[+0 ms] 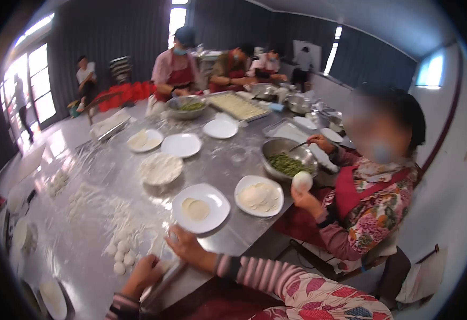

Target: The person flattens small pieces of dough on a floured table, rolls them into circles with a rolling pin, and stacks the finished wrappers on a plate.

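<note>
My left hand (pixel 146 273) is at the near table edge, its fingers pinched by a pale, flattened piece of dough (pixel 163 266), which is partly hidden. My right hand (pixel 187 247) is just beyond it, low over the table, with fingers apart beside a white plate (pixel 218 201). On that plate lie a few thin round wrappers (pixel 195 209). Several small dough balls (pixel 121 255) sit left of my hands on floured metal. Whether anything lies under my right palm is hidden.
At right, a co-worker holds a white round thing (pixel 302 182) and a utensil over a metal bowl of green filling (pixel 289 165). A plate of wrappers (pixel 259 197), a bowl of flour (pixel 161 169) and a tray (pixel 237 105) stand on the table. More people work at the back.
</note>
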`<state>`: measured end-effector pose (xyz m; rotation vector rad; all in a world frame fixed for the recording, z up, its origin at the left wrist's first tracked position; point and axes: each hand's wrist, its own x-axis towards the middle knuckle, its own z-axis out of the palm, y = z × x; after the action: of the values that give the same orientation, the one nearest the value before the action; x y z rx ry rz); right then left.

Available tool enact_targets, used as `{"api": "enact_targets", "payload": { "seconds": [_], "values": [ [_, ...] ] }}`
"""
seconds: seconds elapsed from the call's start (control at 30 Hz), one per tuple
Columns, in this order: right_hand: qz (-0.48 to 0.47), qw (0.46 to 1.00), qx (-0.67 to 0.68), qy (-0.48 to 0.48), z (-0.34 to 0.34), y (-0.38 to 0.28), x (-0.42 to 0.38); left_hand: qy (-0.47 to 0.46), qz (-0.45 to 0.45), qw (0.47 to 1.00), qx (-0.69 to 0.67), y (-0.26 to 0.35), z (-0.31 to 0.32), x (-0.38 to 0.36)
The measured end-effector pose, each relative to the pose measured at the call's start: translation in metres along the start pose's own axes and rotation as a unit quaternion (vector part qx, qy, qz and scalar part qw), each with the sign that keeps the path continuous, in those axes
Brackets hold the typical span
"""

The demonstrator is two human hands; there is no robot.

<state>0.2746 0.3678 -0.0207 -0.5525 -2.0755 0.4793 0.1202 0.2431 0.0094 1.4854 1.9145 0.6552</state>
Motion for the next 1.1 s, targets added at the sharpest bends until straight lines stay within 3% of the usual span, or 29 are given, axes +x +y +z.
{"api": "enact_targets", "payload": {
  "seconds": [0.03, 0.07, 0.1, 0.13, 0.17, 0.2, 0.23, 0.27, 0.33, 0.5, 0.6, 0.73, 0.8, 0.83, 0.9, 0.93, 0.97, 1.0, 1.03, 1.1],
  "values": [
    [-0.100, 0.995, -0.018, -0.009, 0.011, 0.006, 0.009, -0.020, -0.043, 0.999, -0.016, 0.000, 0.002, 0.004],
    [-0.187, 0.978, -0.086, 0.022, 0.027, 0.018, 0.012, 0.007, -0.004, 0.999, 0.045, -0.002, 0.004, 0.012],
    [-0.119, 0.993, 0.022, 0.001, 0.044, 0.032, 0.006, -0.012, -0.025, 0.998, 0.064, -0.009, 0.008, 0.017],
    [-0.061, 0.998, -0.008, -0.030, 0.030, 0.020, 0.004, -0.013, 0.011, 0.999, 0.045, -0.008, 0.005, 0.016],
    [-0.019, 0.996, 0.089, 0.017, 0.011, 0.000, 0.007, -0.046, 0.011, 0.996, 0.080, 0.001, -0.003, 0.013],
    [0.033, 0.993, 0.116, -0.006, -0.007, -0.010, 0.000, -0.053, -0.010, 0.995, 0.078, 0.006, -0.006, 0.011],
    [-0.110, 0.992, -0.062, 0.028, -0.025, -0.015, -0.004, -0.035, -0.011, 0.999, 0.039, 0.000, -0.004, 0.007],
    [0.067, 0.995, 0.060, 0.048, -0.039, -0.038, -0.012, -0.015, 0.001, 1.000, 0.002, -0.004, -0.004, 0.008],
    [0.181, 0.972, 0.144, 0.037, -0.045, -0.037, -0.031, -0.022, -0.010, 0.999, -0.030, -0.006, -0.006, 0.002],
    [0.075, 0.994, 0.054, 0.055, -0.001, -0.024, 0.022, 0.001, 0.009, 1.000, -0.003, 0.003, 0.001, 0.001],
    [0.075, 0.995, 0.061, 0.038, 0.019, -0.022, 0.041, 0.035, 0.004, 0.999, 0.020, -0.009, 0.008, 0.016],
    [0.036, 0.996, 0.031, 0.070, -0.016, -0.020, -0.002, 0.010, 0.042, 0.998, 0.051, -0.016, 0.008, 0.015],
    [0.156, 0.982, 0.105, 0.037, -0.033, -0.020, -0.032, 0.027, 0.020, 0.999, 0.034, -0.016, 0.008, 0.012],
    [0.155, 0.982, 0.104, 0.034, -0.034, -0.024, -0.027, 0.003, 0.019, 1.000, 0.015, -0.015, 0.004, 0.009],
    [0.089, 0.992, 0.051, 0.071, -0.029, -0.039, -0.009, -0.020, 0.011, 1.000, 0.007, -0.015, 0.002, 0.000],
    [0.060, 0.996, 0.051, 0.039, -0.017, -0.031, 0.002, -0.013, 0.017, 1.000, 0.018, -0.013, 0.002, 0.001],
    [0.065, 0.994, 0.067, -0.054, 0.003, -0.003, -0.004, -0.014, -0.020, 0.998, 0.054, -0.003, -0.002, -0.006],
    [-0.152, 0.987, -0.040, 0.033, 0.035, 0.032, -0.001, 0.000, -0.020, 0.997, 0.081, -0.008, 0.005, 0.001],
    [-0.080, 0.995, -0.050, -0.023, 0.039, 0.023, 0.008, 0.013, -0.040, 0.996, 0.074, -0.003, 0.004, 0.002],
    [0.022, 1.000, 0.015, 0.014, 0.017, -0.017, 0.023, 0.041, 0.006, 0.998, 0.050, -0.019, 0.012, 0.007]
  ]
}}
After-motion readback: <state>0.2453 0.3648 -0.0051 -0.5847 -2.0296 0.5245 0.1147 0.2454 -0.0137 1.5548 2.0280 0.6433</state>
